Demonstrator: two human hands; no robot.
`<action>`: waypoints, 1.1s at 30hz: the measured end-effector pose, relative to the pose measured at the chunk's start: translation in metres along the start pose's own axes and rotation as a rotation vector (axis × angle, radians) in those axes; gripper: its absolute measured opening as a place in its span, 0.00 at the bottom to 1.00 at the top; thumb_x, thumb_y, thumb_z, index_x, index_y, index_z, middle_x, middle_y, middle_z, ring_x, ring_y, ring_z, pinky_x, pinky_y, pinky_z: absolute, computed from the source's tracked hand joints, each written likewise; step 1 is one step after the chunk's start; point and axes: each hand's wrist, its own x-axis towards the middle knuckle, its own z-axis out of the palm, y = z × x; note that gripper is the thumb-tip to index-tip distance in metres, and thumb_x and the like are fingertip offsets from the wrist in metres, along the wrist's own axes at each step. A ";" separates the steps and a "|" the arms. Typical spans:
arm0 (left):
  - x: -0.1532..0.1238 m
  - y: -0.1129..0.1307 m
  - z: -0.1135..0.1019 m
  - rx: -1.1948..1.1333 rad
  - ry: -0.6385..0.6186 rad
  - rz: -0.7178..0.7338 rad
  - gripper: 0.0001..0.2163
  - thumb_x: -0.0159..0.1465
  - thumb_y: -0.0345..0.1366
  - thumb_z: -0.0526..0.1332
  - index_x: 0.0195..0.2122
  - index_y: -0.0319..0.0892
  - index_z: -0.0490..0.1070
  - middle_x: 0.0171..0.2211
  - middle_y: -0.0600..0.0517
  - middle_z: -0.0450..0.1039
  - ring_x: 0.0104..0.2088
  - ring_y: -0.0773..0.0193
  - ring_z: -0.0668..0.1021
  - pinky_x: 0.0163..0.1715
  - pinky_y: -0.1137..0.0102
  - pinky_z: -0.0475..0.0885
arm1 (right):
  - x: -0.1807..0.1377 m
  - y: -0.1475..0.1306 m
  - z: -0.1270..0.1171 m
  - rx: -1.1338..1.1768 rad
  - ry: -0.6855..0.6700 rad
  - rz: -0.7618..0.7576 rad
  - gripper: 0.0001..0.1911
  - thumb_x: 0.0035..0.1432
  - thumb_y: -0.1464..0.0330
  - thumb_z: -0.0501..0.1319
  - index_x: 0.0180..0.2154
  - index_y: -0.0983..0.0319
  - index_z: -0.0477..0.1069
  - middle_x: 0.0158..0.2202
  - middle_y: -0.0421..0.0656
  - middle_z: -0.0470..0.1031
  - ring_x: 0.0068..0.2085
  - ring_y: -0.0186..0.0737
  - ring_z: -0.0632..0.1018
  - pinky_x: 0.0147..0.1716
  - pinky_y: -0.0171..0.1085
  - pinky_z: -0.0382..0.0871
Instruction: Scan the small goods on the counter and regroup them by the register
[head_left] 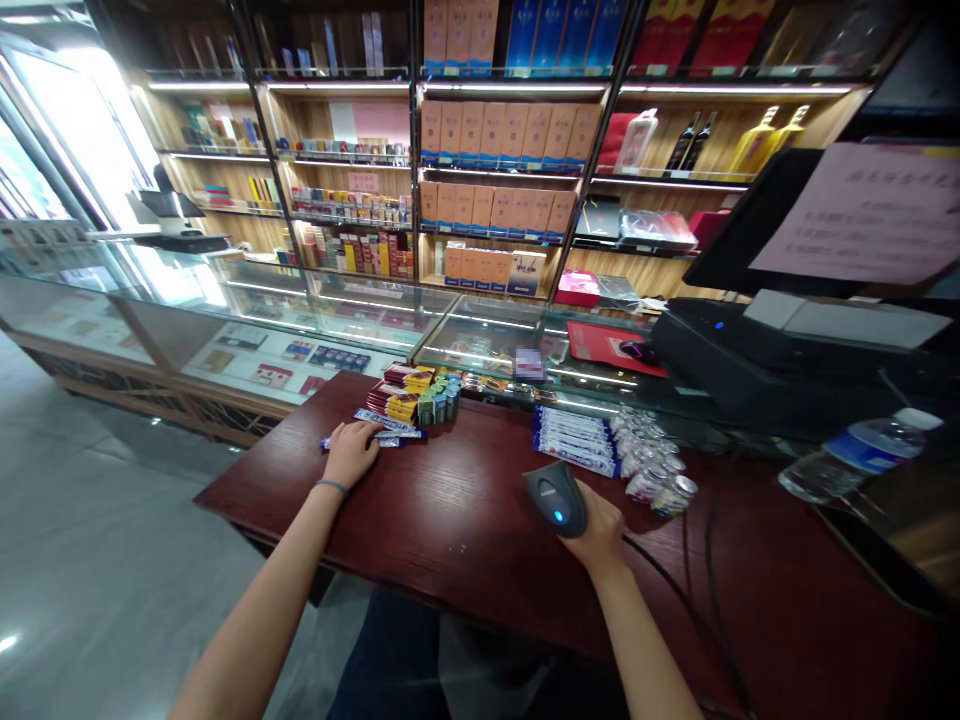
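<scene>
Right hand [602, 524] grips a scanner [556, 502]; left hand [351, 453], half-open, touches blue-white packets [399, 433].

A person's right hand [600, 525] grips a dark scanner [555, 500] right of center while the left hand [351, 455] rests over blue-and-white packets [405, 434] on a table [450, 495], below lit shelves [517, 88] spanning the upper frame.

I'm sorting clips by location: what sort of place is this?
Most likely a shop, seen from its sales counter: boxes and bottles line lit shelves, a glass display case stands before them, and the right hand holds what looks like a barcode scanner.
</scene>
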 end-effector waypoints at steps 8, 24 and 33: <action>0.003 0.005 -0.009 -0.232 0.099 0.128 0.13 0.66 0.40 0.55 0.47 0.44 0.75 0.41 0.45 0.79 0.44 0.54 0.77 0.51 0.58 0.68 | 0.000 -0.001 -0.002 -0.041 0.026 0.018 0.20 0.55 0.66 0.59 0.49 0.65 0.67 0.33 0.47 0.79 0.30 0.43 0.80 0.30 0.38 0.76; 0.044 0.167 0.034 -1.149 -0.269 -0.217 0.25 0.58 0.52 0.62 0.49 0.39 0.77 0.36 0.49 0.80 0.29 0.63 0.76 0.26 0.71 0.70 | -0.011 0.007 -0.006 -0.067 0.002 0.149 0.24 0.54 0.63 0.60 0.52 0.64 0.66 0.35 0.47 0.79 0.30 0.44 0.81 0.31 0.39 0.76; 0.033 0.178 0.064 -1.157 -0.217 -0.237 0.21 0.58 0.50 0.63 0.46 0.40 0.78 0.37 0.49 0.79 0.34 0.60 0.77 0.32 0.70 0.71 | 0.004 -0.004 -0.013 0.021 -0.160 0.191 0.19 0.54 0.62 0.61 0.46 0.62 0.68 0.32 0.44 0.79 0.29 0.42 0.81 0.28 0.36 0.74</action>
